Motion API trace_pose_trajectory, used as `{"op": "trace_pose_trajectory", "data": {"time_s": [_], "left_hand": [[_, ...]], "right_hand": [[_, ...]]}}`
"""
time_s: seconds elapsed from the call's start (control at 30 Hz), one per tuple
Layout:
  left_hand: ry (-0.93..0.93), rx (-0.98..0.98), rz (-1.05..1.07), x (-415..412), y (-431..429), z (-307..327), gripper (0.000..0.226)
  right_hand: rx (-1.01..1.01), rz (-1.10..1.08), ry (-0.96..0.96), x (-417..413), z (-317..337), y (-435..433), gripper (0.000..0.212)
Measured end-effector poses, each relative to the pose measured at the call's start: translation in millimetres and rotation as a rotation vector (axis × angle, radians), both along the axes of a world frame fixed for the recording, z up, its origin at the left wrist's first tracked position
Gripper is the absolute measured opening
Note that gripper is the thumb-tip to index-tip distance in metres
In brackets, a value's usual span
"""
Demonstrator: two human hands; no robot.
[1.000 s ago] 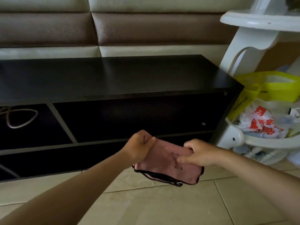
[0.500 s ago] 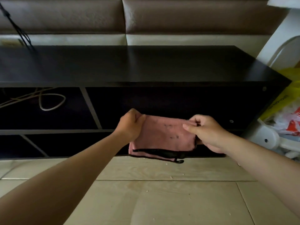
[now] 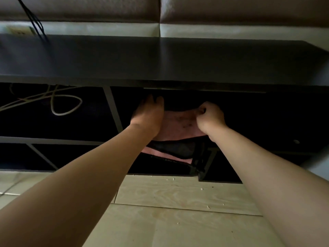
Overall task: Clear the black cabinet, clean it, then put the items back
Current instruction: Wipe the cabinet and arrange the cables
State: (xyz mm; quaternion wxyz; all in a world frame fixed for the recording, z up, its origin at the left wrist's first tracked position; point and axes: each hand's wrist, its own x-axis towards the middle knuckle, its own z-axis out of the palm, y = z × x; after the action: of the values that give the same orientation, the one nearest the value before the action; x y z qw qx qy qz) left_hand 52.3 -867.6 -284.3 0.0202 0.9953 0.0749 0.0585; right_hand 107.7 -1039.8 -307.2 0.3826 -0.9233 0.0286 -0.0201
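The low black cabinet [image 3: 160, 61] fills the middle of the head view, with open shelves under its top. A pink cloth with black trim [image 3: 179, 127] lies inside the upper middle compartment, its lower part hanging over the shelf edge. My left hand [image 3: 149, 116] rests on the cloth's left end with its fingers stretched forward into the dark. My right hand [image 3: 210, 116] grips the cloth's right end with curled fingers. Both forearms reach into the compartment.
A white cable loop [image 3: 65, 106] lies in the upper left compartment. A black cable [image 3: 36, 24] runs down behind the cabinet top at the left. Padded wall panels [image 3: 231, 11] stand behind. Pale floor tiles [image 3: 178, 220] with small crumbs lie in front.
Both hands carried the pink cloth from in front of the cabinet forward into the upper middle compartment. My left hand flattened out on it. The view moved closer and to the left.
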Motion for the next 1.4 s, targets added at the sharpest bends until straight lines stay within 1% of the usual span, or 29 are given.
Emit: {"op": "trace_pose_trajectory", "data": {"time_s": [0.07, 0.1, 0.13, 0.17, 0.2, 0.23, 0.27, 0.33, 0.43, 0.6, 0.77, 0.9, 1.0, 1.13, 1.27, 1.3, 1.4], "left_hand": [[-0.001, 0.119, -0.021, -1, -3, -5, 0.05], [-0.01, 0.145, -0.065, -5, -7, -10, 0.046], [-0.017, 0.144, -0.123, -9, -10, -16, 0.042], [-0.018, 0.098, -0.17, -15, -12, -23, 0.038], [-0.005, 0.026, -0.201, -22, -13, -29, 0.038], [0.021, -0.052, -0.22, -28, -11, -35, 0.042], [0.063, -0.094, -0.236, -33, -8, -40, 0.05], [0.136, -0.08, -0.259, -42, 0, -47, 0.061], [0.133, -0.059, -0.237, -48, 6, -54, 0.063], [0.128, -0.091, -0.172, -41, 5, -54, 0.062], [0.143, 0.002, -0.176, -19, 19, -61, 0.065], [0.153, -0.094, -0.12, 3, 23, -57, 0.061], [0.215, -0.093, -0.075, 30, 22, -55, 0.063], [0.226, -0.094, -0.089, 65, 28, -59, 0.068], [0.224, -0.098, -0.095, 107, 40, -62, 0.066], [0.224, -0.106, -0.09, 116, 42, -62, 0.066], [0.193, -0.124, -0.094, 138, 44, -62, 0.064]], "right_hand": [[-0.151, 0.004, -0.002, -2, 2, 11, 0.024], [-0.288, 0.004, -0.057, -7, 3, 15, 0.029], [-0.436, 0.016, -0.152, -15, 4, 18, 0.034], [-0.549, 0.049, -0.268, -25, 3, 21, 0.037], [-0.595, 0.111, -0.36, -36, 1, 24, 0.037], [-0.598, 0.194, -0.374, -45, -4, 25, 0.036], [-0.589, 0.276, -0.337, -54, -10, 26, 0.038], [-0.604, 0.38, -0.236, -68, -25, 24, 0.047], [-0.671, 0.434, -0.175, -77, -38, 23, 0.056], [-0.643, 0.465, -0.08, -68, -33, 34, 0.056], [-0.645, 0.486, -0.029, -48, -29, 45, 0.056], [-0.656, 0.503, -0.017, -23, -31, 54, 0.06], [-0.64, 0.495, 0.05, 0, -27, 57, 0.058], [-0.652, 0.507, 0.052, 29, -21, 62, 0.068], [-0.696, 0.505, 0.054, 64, -23, 69, 0.075], [-0.705, 0.504, 0.04, 74, -24, 71, 0.073], [-0.659, 0.473, -0.014, 99, -29, 75, 0.058]]}}
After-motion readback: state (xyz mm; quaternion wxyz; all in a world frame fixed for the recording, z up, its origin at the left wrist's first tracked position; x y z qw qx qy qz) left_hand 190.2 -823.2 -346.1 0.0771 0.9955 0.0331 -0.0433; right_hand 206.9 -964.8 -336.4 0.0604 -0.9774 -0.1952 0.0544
